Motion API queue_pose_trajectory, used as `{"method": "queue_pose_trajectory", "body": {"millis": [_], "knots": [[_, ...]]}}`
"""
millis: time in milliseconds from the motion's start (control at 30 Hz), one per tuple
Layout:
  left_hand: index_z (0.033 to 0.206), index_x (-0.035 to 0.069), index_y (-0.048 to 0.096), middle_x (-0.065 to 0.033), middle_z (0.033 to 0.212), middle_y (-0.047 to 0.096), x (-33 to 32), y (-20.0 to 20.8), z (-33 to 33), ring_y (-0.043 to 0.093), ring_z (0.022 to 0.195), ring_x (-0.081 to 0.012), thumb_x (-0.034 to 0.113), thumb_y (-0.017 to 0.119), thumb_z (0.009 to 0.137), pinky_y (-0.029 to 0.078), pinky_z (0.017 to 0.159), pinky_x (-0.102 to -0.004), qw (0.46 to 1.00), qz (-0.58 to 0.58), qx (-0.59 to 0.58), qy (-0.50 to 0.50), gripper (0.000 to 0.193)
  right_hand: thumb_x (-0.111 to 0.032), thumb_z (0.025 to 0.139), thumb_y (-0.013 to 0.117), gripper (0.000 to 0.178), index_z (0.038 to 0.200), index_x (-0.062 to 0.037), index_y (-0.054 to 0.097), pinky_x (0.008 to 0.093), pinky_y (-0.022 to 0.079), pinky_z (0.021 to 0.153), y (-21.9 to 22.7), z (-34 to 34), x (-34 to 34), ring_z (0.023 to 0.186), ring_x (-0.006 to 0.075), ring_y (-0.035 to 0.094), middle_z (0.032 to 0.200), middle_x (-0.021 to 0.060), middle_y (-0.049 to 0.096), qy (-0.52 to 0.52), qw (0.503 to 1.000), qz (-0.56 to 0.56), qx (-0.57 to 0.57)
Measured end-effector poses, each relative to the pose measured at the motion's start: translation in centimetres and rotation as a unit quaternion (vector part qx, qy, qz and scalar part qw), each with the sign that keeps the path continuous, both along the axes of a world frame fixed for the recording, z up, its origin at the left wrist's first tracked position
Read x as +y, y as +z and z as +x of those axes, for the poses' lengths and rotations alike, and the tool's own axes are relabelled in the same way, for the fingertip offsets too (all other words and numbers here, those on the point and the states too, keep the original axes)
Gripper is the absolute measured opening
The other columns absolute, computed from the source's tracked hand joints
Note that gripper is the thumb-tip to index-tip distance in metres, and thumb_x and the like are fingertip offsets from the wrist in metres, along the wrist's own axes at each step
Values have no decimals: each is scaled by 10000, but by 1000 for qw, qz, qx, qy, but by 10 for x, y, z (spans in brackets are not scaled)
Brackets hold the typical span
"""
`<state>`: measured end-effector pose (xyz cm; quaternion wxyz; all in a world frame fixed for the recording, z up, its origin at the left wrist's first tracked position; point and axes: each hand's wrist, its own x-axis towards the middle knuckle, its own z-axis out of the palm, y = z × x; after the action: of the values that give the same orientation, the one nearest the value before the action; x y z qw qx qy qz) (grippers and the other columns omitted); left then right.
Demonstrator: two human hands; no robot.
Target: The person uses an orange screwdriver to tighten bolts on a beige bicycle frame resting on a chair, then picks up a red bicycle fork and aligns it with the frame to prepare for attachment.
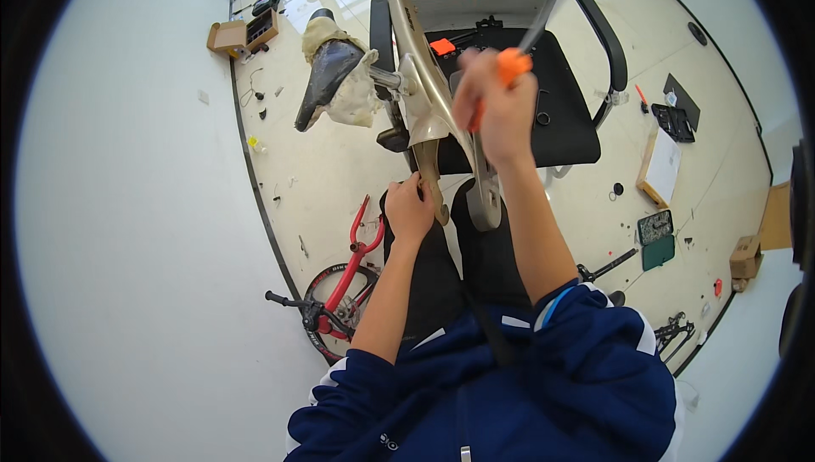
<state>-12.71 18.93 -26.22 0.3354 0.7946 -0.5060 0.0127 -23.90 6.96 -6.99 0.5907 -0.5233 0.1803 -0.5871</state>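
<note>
Centre frame: left hand [410, 207] grips the lower end of a beige bike frame [427, 92] resting on the person's lap. Right hand [497, 105] is raised above it, closed on an orange-handled tool [512, 64]. Black saddle [327, 80] wrapped in padding sits upper centre-left. Black office chair [564, 114] behind the frame. Red bike part with wheel [344, 288] on the floor, lower left. Small boxes and tools are scattered at right.

bright daylight | floor glare at top | fisheye rim black, edges bent
</note>
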Motion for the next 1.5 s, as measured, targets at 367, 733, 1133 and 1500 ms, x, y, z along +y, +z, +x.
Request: {"method": "queue_pose_trajectory", "body": {"millis": [367,733,1133,1500], "knots": [[1156,130,671,-168,909,623,9,0,8,606,804,-359,269,666,855,486,741,-440,994,86,-55,33,332,-319,844,581,377,900,41,677,484,501,841,-77,77,63,940,393,651,957,263,673,241,706,-328,580],[1072,51,713,-166,786,625,4,-13,8,602,800,-336,199,663,845,487,739,-421,1000,24,15,-1,275,-209,886,627,285,698,-9,548,286,398,438,-82,-37,37,471,106,499,558,46,541,179,932,128,288],[1074,58,711,-152,831,640,2,-1,-3,602,841,-326,205,671,823,488,768,-417,998,46,18,34,293,-421,879,702,489,994,46,609,249,392,357,-205,-133,71,432,107,513,896,147,699,75,859,442,248],[1066,52,701,-96,933,683,46,3,22,590,782,-221,146,690,866,495,738,-321,980,-93,158,82,221,-338,908,669,398,1039,32,601,254,434,374,-208,-130,58,416,100,499,941,147,712,70,869,381,309]]}}
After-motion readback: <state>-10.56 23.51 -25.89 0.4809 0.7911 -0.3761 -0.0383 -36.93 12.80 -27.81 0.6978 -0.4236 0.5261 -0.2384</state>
